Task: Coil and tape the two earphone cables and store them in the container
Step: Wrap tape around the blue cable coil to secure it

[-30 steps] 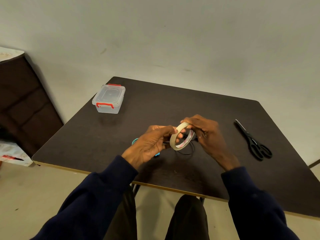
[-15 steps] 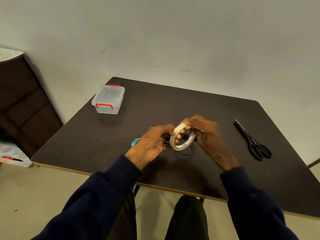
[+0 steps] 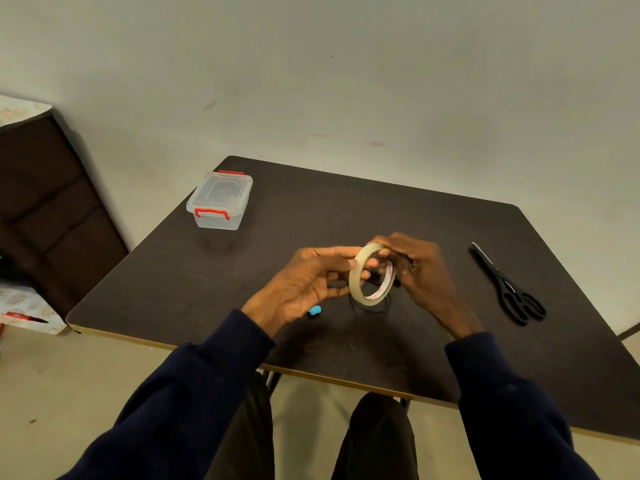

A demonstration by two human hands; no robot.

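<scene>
Our left hand (image 3: 304, 282) pinches the tape roll (image 3: 360, 275) at its side and our right hand (image 3: 419, 271) grips its top, above the coiled black cable (image 3: 367, 308) mid-table (image 3: 346, 209). The lidded container (image 3: 221, 200) sits near the far-left edge, the scissors (image 3: 509, 285) towards the right edge, with open tabletop between.

plain room | bare wall (image 3: 346, 81) | dark table (image 3: 311, 209) | wooden cabinet (image 3: 45, 202)

L hand (image 3: 304, 285), R hand (image 3: 420, 271) close, fingers curled.
</scene>
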